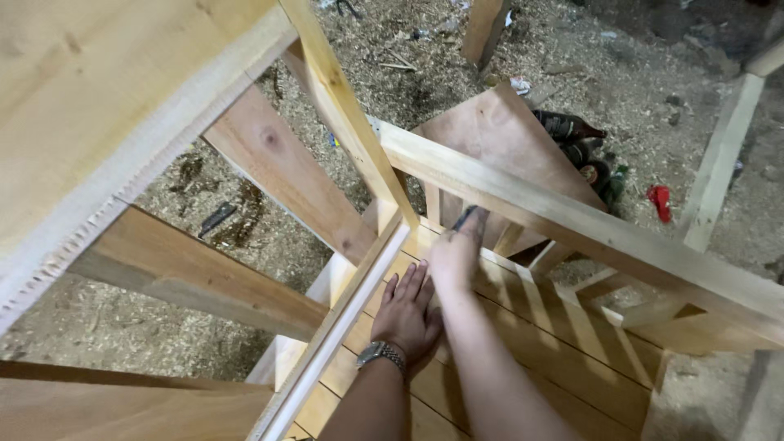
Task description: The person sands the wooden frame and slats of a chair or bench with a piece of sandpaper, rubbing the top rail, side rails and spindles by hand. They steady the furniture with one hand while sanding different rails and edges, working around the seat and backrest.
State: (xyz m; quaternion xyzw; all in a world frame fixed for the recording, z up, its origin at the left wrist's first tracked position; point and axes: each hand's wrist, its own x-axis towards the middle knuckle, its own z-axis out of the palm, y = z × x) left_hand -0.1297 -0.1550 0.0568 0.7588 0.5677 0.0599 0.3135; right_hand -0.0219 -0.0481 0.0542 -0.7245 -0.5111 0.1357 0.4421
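Here, from the head camera, two bare hands work inside an unfinished wooden frame [457,175] standing on a floor [204,269] thick with sawdust. The left hand [407,314], a metal watch [381,354] on its wrist, lies flat on the slats [523,327] of the frame's lower shelf, fingers [408,282] spread and holding nothing, just beside a pale upright post [351,306]. The right hand [456,249] reaches past it toward the far corner, its fingers closed on a small dark tool [467,217] whose tip shows just under the top rail [572,229]; what kind of tool it is cannot be told. Behind the rail leans a brown board [498,131]. Beyond that, dark bottles [584,151] and a red object [660,200] lie on the sawdust.
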